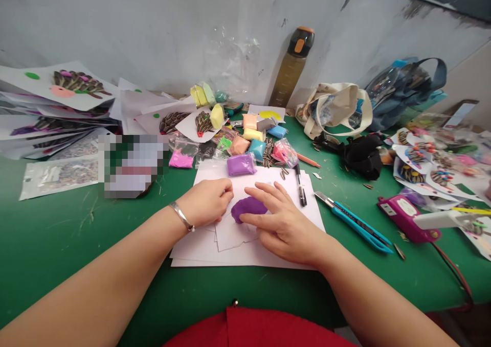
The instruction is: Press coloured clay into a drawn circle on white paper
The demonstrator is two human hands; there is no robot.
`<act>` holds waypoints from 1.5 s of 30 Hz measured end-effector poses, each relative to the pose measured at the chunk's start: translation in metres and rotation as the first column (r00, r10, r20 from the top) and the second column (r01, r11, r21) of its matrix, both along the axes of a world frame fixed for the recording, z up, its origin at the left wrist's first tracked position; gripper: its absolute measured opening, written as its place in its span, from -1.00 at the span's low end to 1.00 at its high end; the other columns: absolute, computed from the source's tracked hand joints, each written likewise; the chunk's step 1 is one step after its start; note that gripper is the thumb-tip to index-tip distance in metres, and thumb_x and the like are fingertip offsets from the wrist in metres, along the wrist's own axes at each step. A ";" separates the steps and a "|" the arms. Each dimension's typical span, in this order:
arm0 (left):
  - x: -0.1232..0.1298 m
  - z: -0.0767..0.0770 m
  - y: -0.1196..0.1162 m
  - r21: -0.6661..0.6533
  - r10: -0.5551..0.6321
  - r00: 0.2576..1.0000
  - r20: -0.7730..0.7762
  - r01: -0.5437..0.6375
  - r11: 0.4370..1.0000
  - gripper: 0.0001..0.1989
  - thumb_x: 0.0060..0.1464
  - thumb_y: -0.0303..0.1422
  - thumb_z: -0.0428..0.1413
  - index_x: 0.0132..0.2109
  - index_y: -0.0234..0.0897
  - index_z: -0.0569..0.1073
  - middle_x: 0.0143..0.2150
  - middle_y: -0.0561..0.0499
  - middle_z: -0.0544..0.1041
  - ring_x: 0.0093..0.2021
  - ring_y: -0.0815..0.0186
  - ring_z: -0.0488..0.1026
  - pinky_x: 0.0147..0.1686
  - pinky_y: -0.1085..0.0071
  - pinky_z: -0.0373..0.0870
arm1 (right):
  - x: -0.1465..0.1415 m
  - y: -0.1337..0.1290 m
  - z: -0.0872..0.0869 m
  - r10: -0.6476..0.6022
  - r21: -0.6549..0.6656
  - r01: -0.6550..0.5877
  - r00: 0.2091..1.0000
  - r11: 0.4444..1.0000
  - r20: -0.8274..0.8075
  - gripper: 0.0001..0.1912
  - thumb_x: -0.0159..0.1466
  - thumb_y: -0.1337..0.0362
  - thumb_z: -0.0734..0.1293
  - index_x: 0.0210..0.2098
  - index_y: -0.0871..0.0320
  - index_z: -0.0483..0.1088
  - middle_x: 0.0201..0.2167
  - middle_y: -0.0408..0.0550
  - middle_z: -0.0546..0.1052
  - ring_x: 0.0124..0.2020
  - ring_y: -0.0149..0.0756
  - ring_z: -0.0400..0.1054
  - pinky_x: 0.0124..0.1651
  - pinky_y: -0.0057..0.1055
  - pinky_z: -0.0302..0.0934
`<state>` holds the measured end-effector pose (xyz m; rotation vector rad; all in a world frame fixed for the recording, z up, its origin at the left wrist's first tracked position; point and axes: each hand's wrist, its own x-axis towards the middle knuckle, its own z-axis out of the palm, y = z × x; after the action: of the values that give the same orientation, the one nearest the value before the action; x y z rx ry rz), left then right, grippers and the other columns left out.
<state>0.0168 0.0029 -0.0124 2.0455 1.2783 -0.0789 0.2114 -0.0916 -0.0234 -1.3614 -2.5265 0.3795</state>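
A flattened patch of purple clay [242, 210] lies on a small torn piece of white paper [230, 239], which rests on a stack of larger white sheets [184, 255]. Over the clay, my right hand [282, 222] has its fingers spread, one fingertip touching the purple surface. My left hand [209, 199], with a silver bangle at the wrist, is curled closed at the clay's left side; whether anything is between its fingers is hidden. Just beyond my hands sits a packet of purple clay [241, 164]. A black pen [300, 186] lies on the sheets to the right.
Clay packets [256, 149] and sunflower seeds [269, 153] lie behind the paper. A blue utility knife [356, 224] and a magenta power box [408, 216] are on the right. Seed-decorated cards [82, 89] are stacked left. A bottle [291, 68] leans against the wall.
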 end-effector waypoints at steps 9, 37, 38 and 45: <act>0.000 -0.001 0.000 -0.002 0.000 1.000 0.011 0.000 1.000 -0.80 0.13 -0.28 -0.15 -0.38 -0.19 0.30 -0.58 0.15 0.48 -0.60 0.36 0.46 -0.55 0.47 0.20 | 0.000 0.001 -0.001 -0.008 -0.007 0.008 1.000 1.000 -0.010 -0.53 0.16 0.43 0.21 -0.01 -0.12 0.45 0.29 -0.11 0.13 0.32 -0.05 -0.13 0.29 0.13 -0.33; 0.005 -0.001 -0.004 0.315 -0.076 0.984 -0.163 0.125 0.941 -0.75 0.19 -0.31 -0.18 -0.27 -0.21 0.38 -0.34 -0.04 0.57 -0.33 0.17 0.50 -0.42 0.38 0.22 | 0.027 0.022 0.000 -0.169 0.002 0.172 0.973 0.985 -0.158 -0.50 0.22 0.49 0.12 0.11 0.09 0.33 0.07 0.00 0.42 0.09 -0.19 0.27 0.14 -0.12 0.19; 0.006 -0.003 -0.004 0.346 -0.084 0.979 -0.185 0.145 0.927 -0.74 0.21 -0.31 -0.19 -0.25 -0.21 0.38 -0.32 -0.06 0.57 -0.32 0.16 0.50 -0.41 0.37 0.21 | 0.028 0.023 -0.003 -0.179 0.000 0.180 0.974 0.984 -0.136 -0.49 0.22 0.50 0.11 0.12 0.11 0.32 0.06 0.01 0.43 0.08 -0.18 0.28 0.14 -0.12 0.20; 0.004 -0.006 -0.002 0.450 -0.121 0.975 -0.185 0.193 0.872 -0.73 0.23 -0.36 -0.21 -0.28 -0.24 0.37 -0.30 -0.06 0.54 -0.27 0.18 0.47 -0.33 0.34 0.23 | 0.030 0.021 -0.019 -0.185 0.065 0.194 0.975 0.979 -0.122 -0.45 0.19 0.53 0.11 0.15 0.18 0.26 0.06 0.06 0.42 0.09 -0.15 0.25 0.15 -0.09 0.16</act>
<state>0.0209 0.0006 -0.0187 2.6022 1.3111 0.0012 0.2411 -0.0704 -0.0422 -1.4902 -2.2708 0.3099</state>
